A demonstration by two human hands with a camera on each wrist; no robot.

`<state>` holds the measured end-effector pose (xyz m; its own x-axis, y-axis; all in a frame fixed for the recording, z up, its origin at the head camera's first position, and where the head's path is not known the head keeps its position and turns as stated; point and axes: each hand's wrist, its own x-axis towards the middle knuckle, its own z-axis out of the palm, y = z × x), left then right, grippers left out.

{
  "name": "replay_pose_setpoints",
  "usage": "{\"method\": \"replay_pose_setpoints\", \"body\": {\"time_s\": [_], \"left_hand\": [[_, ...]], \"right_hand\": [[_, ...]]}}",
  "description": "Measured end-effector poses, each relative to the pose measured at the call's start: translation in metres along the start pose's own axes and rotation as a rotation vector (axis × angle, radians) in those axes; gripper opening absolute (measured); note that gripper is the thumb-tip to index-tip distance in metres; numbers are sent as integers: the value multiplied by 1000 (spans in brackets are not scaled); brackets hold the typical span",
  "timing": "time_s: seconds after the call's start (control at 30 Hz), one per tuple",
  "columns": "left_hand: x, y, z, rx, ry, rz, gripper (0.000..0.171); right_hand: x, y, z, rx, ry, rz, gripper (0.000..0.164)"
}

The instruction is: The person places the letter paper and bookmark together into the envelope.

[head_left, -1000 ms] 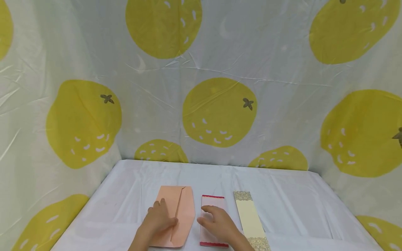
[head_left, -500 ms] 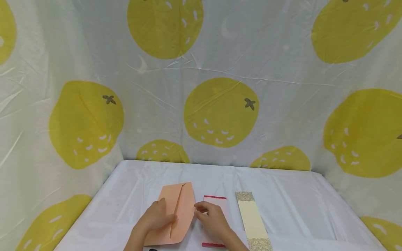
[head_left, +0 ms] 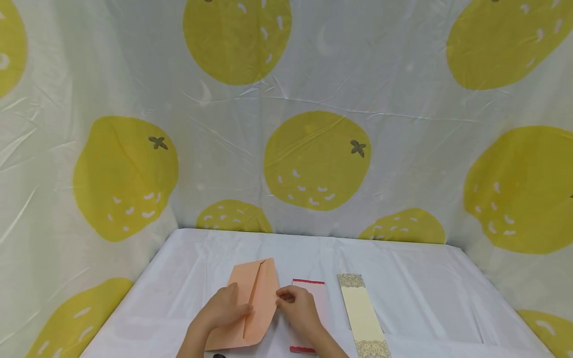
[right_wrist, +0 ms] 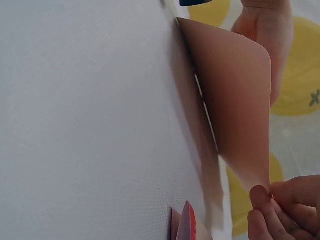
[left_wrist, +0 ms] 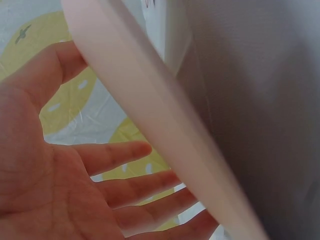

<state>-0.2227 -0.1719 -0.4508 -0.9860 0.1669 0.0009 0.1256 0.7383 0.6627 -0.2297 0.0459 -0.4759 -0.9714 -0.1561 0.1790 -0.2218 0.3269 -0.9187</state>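
A peach paper envelope (head_left: 264, 304) with a long seam lies tilted over the white table, its right edge raised. On its left part rests my left hand (head_left: 222, 308), thumb reaching toward the seam. The left wrist view has that hand's fingers (left_wrist: 120, 155) extended, tips against the paper. Thumb and forefinger of my right hand (head_left: 299, 308) pinch the envelope's right corner. In the right wrist view, the underside of the envelope (right_wrist: 235, 90) slopes up from the tabletop to that pinch, and the left hand is partly hidden behind it.
A pale pink slip with red scalloped ends (head_left: 319, 298) lies partly under the right forearm. Further right is a long cream strip with lace-patterned ends (head_left: 363, 313). A small dark object (head_left: 219, 356) shows at the near edge. Lemon-print cloth (head_left: 215, 164) walls the table.
My right hand has moved left from above the pink slip to the envelope's right corner and taken hold of it. The envelope's right side has risen; my left hand stays on it.
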Motion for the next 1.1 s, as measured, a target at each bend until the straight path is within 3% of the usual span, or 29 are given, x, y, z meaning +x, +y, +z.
{"method": "replay_pose_setpoints", "body": {"time_s": [0.3,0.57,0.87,1.1], "left_hand": [[-4,8,-1,-32,-2,0,74],[-1,3,-3,-141,-60,117,56],[1,2,-1,-231,-104,80,49],[0,0,-3,-273,-134,163,49]], "right_hand": [[-1,-3,1,64,52,39,13],[-2,-6,-4,140,62,58,14],[-4,-8,-7,177,63,40,15],[-6,-5,-7,145,69,74,15]]}}
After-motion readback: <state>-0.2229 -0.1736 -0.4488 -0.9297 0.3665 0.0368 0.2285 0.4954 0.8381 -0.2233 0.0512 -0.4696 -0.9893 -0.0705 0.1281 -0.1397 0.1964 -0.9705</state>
